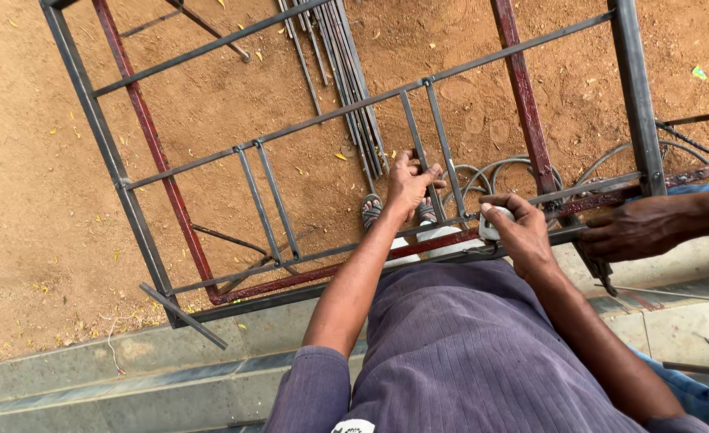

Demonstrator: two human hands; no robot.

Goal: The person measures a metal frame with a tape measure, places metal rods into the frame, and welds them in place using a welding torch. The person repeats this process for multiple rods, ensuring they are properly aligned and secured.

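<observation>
Down over the sandy ground, the left hand [409, 183] is clenched around one upright bar [419, 152] of a grey metal frame [114, 164], fingers wrapped over it. Just beside it, the right hand [519, 231] grips a small pale object [492, 227] held against the frame's lower rail; what the object is I cannot tell. Beyond the right hand, another person's hand [635, 228] rests on the same rail. A bundle of loose rods [346, 72] lies on the ground beyond the left hand.
</observation>
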